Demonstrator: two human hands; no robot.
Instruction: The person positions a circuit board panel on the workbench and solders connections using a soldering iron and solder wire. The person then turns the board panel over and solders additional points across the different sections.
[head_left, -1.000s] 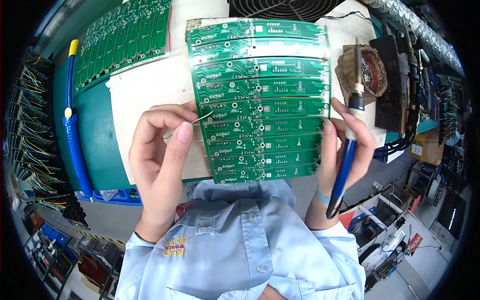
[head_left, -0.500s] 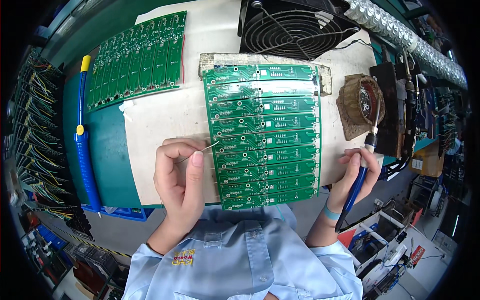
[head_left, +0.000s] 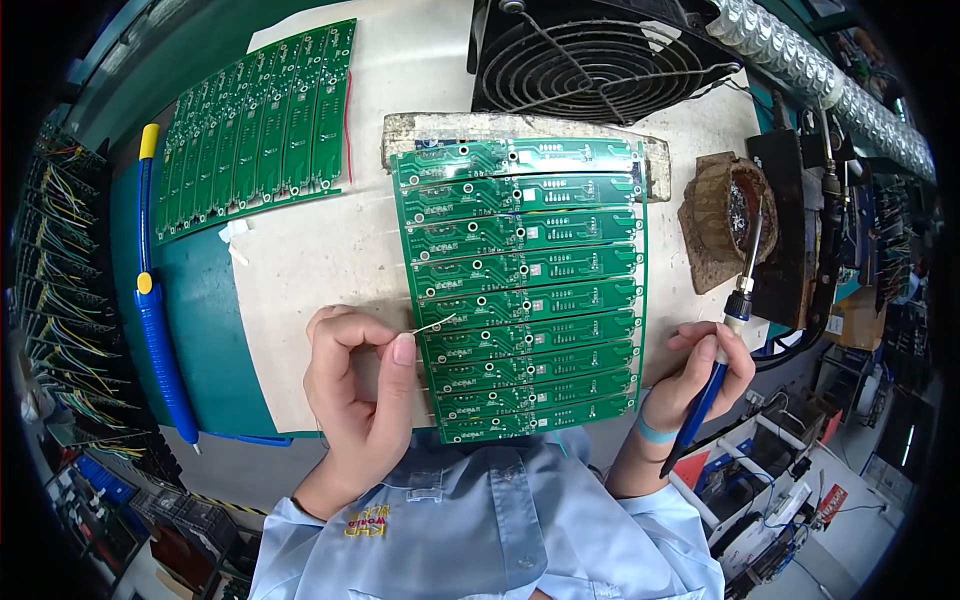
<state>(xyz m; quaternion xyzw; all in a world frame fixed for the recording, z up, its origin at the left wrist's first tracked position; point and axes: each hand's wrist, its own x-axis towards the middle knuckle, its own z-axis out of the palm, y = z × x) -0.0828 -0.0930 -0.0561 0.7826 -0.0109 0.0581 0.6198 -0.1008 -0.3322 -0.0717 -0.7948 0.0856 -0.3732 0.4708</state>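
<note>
Green rectangular circuit-board panels (head_left: 578,230): two, one near, one far left. Bare hands (head_left: 350,385): two. Blue-handled metal-tipped soldering iron (head_left: 738,305): one, right. Thin silvery wire (head_left: 434,324): one, near left. Blue yellow-capped tubular tool (head_left: 165,350): one, left. Black round-grilled fan (head_left: 598,86): one, far. Silvery ribbed duct (head_left: 782,52): one, far right. Brown round-mouthed pot (head_left: 714,215): one, right.

Black fan (head_left: 592,82), silver foil duct (head_left: 780,52), blue yellow-tipped desoldering pump (head_left: 165,350), wire bundles (head_left: 72,285)

Circuit panel (head_left: 560,272) before the fan (head_left: 598,84) — second panel (head_left: 255,130) to its left, solder pump (head_left: 168,360) farther left, cup (head_left: 712,215) right.
</note>
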